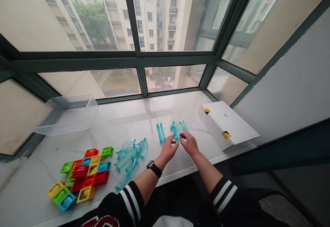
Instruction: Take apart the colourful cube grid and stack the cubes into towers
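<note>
The curved marble-run track (175,130), clear teal plastic, sits right at the fingertips, between both hands. The right hand (189,144) has its fingers (183,136) closed on the curve in a pinch. The left hand (167,148) has its fingers (174,141) curled in towards the curve's lower edge, but whether they grip it or only touch it is hard to tell from this view.

The track is thin and looks slick, so a loose pinch could let it slip or twist. A slip could knock it into the second teal track piece (183,126) just beyond the fingers, or into the straight teal channel (161,132) just left of them. Anything dropped could also skid towards the front edge of the marble sill (180,106), close below the wrists, and fall to the floor.

Left of the fingers lies a loose heap of clear teal tracks (131,160). The left forearm, with its black smartwatch (154,168), passes near that heap and could nudge it out of place. Farther left are the joined hollow coloured blocks (85,175), and beyond them stands a clear plastic bin (65,115). To the right of the fingers, a white cardboard box (228,125) with yellow tape takes up the end of the sill, limiting room on that side. Ahead of the fingers, the window frame closes off the sill.
</note>
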A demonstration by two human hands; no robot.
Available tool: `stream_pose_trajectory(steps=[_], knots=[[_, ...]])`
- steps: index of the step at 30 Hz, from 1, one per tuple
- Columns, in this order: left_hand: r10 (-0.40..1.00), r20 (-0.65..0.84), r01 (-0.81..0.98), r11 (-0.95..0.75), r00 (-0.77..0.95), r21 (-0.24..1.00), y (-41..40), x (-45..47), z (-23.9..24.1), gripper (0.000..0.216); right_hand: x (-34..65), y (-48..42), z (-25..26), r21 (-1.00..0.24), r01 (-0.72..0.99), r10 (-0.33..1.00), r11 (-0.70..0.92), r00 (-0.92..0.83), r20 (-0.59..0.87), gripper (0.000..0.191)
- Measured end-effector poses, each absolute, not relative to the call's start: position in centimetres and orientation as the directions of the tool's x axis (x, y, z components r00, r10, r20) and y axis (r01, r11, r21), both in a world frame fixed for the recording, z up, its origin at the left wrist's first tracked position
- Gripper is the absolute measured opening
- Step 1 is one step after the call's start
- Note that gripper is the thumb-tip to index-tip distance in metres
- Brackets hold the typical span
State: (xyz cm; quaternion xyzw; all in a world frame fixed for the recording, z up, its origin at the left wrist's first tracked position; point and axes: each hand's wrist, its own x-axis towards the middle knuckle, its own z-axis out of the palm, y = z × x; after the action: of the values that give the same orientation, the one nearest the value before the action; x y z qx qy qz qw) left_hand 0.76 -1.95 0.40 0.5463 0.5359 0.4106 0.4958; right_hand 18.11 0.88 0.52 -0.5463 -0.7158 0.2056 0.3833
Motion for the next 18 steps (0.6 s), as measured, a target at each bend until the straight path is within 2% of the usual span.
stream_pose_trajectory(steps=[7,18], knots=[[0.996,-0.069,0.259,0.05,0.062,0.965,-0.3,1.4,-1.4,0.065,17.8,2.8,-1.0,-0.718,0.636,0.953,0.282,-0.1,0.286,0.015],[0.993,-0.106,0.266,0.089,0.051,0.96,0.0,1.8,-2.8,0.07,17.7,3.2,-2.6,-0.731,0.63,0.96,0.263,-0.095,0.263,0.016]])
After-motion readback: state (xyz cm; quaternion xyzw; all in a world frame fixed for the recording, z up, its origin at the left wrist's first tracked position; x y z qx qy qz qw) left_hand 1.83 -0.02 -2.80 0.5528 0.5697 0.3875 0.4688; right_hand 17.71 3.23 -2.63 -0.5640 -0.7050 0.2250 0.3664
